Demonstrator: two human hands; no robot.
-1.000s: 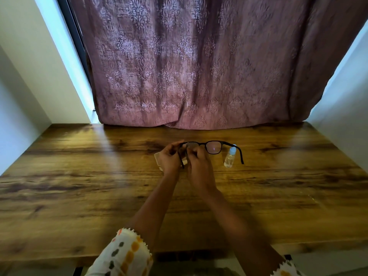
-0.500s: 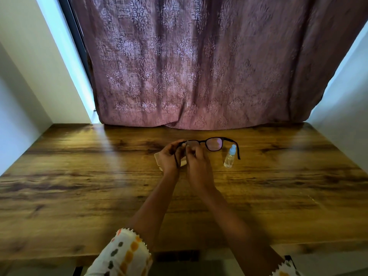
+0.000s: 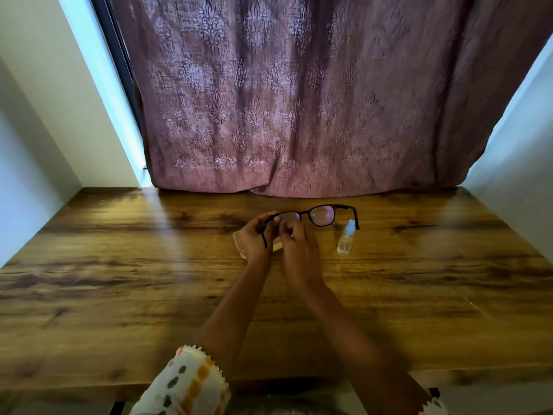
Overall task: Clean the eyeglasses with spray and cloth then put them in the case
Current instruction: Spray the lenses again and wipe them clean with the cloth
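Mauve curtain point(image 3: 299, 100) hangs behind a wooden table point(image 3: 119, 280). At centre frame, the left hand point(image 3: 257, 238) grips the eyeglasses point(image 3: 323, 215) at their picture-left hinge, above a pale object point(image 3: 238, 239), perhaps the case. The right hand point(image 3: 299, 250) pinches the near lens; any cloth is hidden. The spray bottle point(image 3: 346, 239) stands just to the right. Wiping seems underway; casing remains.

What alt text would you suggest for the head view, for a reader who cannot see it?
A person holds black-framed eyeglasses above a wooden table: the left hand grips the frame's end and the right hand pinches one lens. A clear spray bottle sits to their right, before a mauve curtain.
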